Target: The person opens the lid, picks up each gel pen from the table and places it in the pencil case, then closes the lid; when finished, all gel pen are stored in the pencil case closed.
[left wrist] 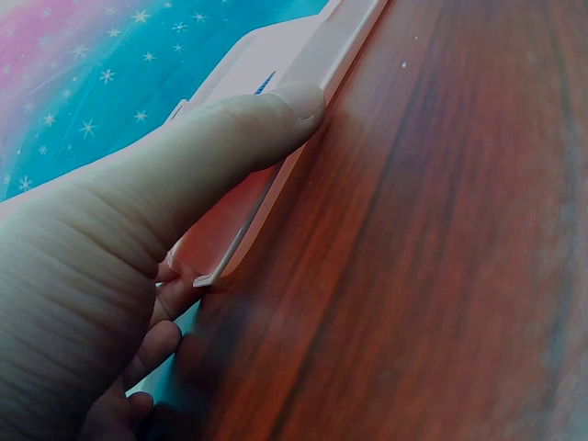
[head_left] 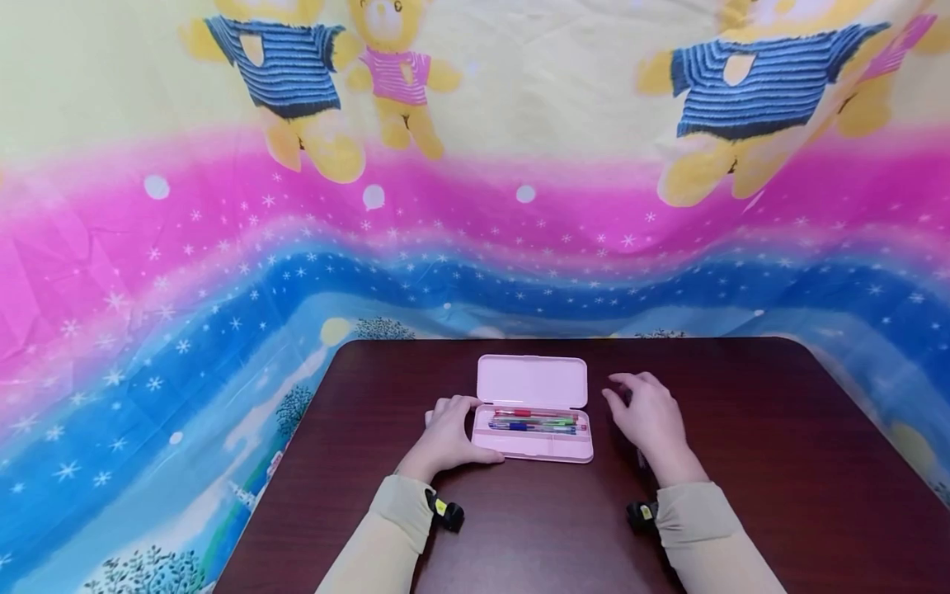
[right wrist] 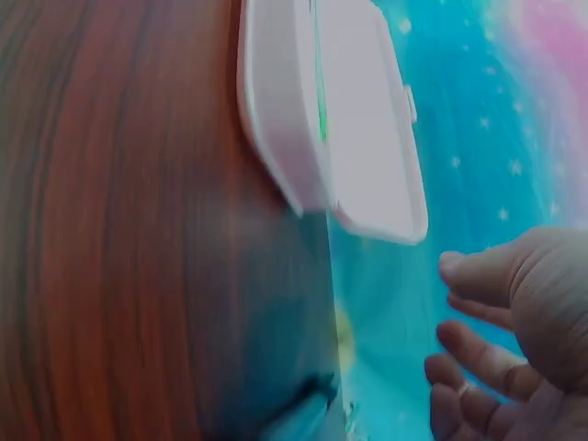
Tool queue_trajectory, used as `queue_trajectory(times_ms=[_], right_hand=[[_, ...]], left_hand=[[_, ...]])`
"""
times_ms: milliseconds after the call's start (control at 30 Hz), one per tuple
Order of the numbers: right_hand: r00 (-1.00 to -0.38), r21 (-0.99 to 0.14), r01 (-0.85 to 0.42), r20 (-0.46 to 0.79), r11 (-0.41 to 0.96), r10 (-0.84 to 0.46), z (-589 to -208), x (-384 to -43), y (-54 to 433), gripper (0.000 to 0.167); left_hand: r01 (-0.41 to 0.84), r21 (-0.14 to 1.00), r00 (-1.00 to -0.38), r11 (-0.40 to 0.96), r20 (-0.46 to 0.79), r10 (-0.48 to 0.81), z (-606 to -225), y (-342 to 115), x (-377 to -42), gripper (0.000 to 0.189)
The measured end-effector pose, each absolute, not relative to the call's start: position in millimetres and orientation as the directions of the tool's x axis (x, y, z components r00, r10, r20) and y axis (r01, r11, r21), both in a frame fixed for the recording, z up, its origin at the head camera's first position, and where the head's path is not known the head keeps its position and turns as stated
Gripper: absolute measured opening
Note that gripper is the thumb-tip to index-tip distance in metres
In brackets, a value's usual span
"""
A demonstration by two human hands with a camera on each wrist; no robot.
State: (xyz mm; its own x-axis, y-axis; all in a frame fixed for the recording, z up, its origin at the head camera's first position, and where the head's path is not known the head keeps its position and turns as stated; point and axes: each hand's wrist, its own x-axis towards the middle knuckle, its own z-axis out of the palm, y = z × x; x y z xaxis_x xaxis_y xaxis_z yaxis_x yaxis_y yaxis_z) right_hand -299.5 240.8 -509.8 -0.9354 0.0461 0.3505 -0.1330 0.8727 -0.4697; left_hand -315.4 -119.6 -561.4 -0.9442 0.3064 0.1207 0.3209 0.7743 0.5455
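Observation:
A pink pencil case (head_left: 512, 446) lies on the table with its lid (head_left: 531, 379) folded back. Several pens (head_left: 530, 422) rest lengthwise in its rear compartment, with red, green and blue parts showing. My left hand (head_left: 448, 440) grips the left end of the case. Its thumb (left wrist: 230, 138) lies across the front corner in the left wrist view, while the other fingers reach round the left end. To the right of the case, apart from it, my right hand (head_left: 651, 419) is held with loosely bent fingers and nothing between them.
The dark reddish-brown table (head_left: 356, 503) has rounded far corners. Behind it hangs a cloth (head_left: 475, 206) printed with bears and snowflakes. A blurred dark, slim object (right wrist: 308, 400) shows near the bottom of the right wrist view. Both wrists wear small black cameras (head_left: 449, 513).

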Motion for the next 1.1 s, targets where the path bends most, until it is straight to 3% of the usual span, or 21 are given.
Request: queue_trajectory(times_ms=[200, 600, 833, 1100], right_hand=[[-0.963, -0.478, -0.012, 0.241, 0.878, 0.118, -515, -296, 259, 0.049], [-0.991, -0.454, 0.128, -0.020, 0.882, 0.133, -524, -297, 268, 0.077], [-0.987, -0.455, 0.159, -0.057, 0.876, 0.149, -528, -300, 268, 0.072], [-0.993, -0.477, 0.110, -0.011, 0.872, 0.119, -533, -302, 273, 0.050]], left_hand=[[0.315, 0.544, -0.946, 0.778, 0.115, 0.303, -563, -121, -316, 0.104], [0.305, 0.550, -0.948, 0.778, 0.098, 0.302, -562, -120, -312, 0.107], [0.314, 0.550, -0.945, 0.773, 0.108, 0.307, -561, -119, -313, 0.106], [0.318, 0.536, -0.945, 0.782, 0.111, 0.308, -563, -120, -316, 0.105]])
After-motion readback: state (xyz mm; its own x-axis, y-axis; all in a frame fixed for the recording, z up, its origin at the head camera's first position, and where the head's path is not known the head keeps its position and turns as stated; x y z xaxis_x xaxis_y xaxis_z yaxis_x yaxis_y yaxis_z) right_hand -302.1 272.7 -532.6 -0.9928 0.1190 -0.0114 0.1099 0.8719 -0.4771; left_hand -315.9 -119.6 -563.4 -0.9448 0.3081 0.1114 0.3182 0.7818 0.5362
